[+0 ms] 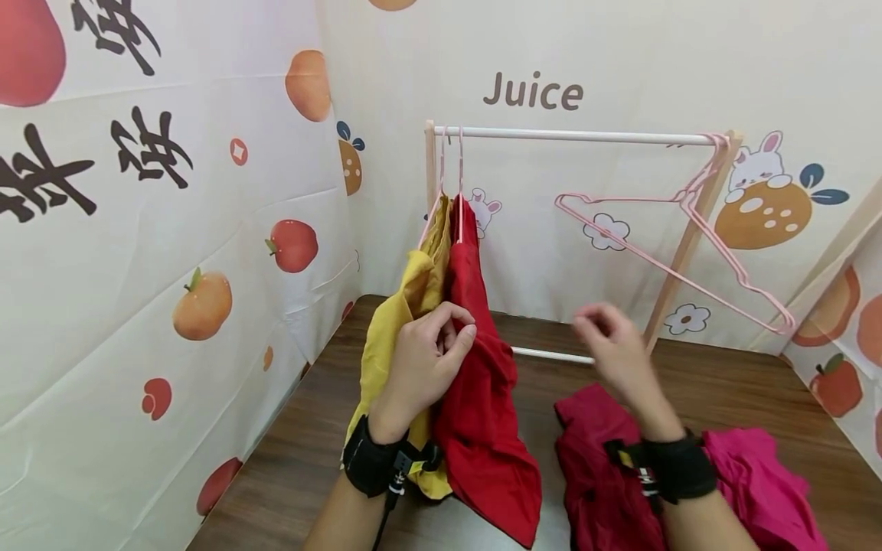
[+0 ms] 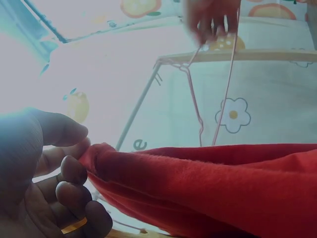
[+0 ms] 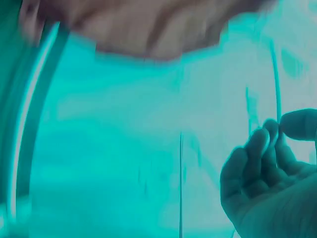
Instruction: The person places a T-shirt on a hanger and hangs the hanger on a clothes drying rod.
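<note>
A yellow garment (image 1: 389, 337) and a red garment (image 1: 475, 367) hang from pink hangers (image 1: 460, 168) at the rack's left end. My left hand (image 1: 430, 348) is in front of both, its fingers loosely bent and its thumb near the index fingertip. In the left wrist view, those fingertips overlap the upper end of the red cloth (image 2: 198, 183). My right hand (image 1: 620, 344), blurred, is raised over a dark red garment (image 1: 592, 451), thumb and index finger brought together. Nothing shows in its grasp. Two bare pink hangers (image 1: 730, 252) hang behind it, at the rack's right end.
The rack has a white top rod (image 1: 565, 135), wooden posts (image 1: 678, 268) and a low white bar (image 1: 551, 354). A bright pink garment (image 1: 765, 490) lies at the right on the brown wooden table (image 1: 276, 490). Fruit-printed cloth walls (image 1: 207, 245) enclose the table.
</note>
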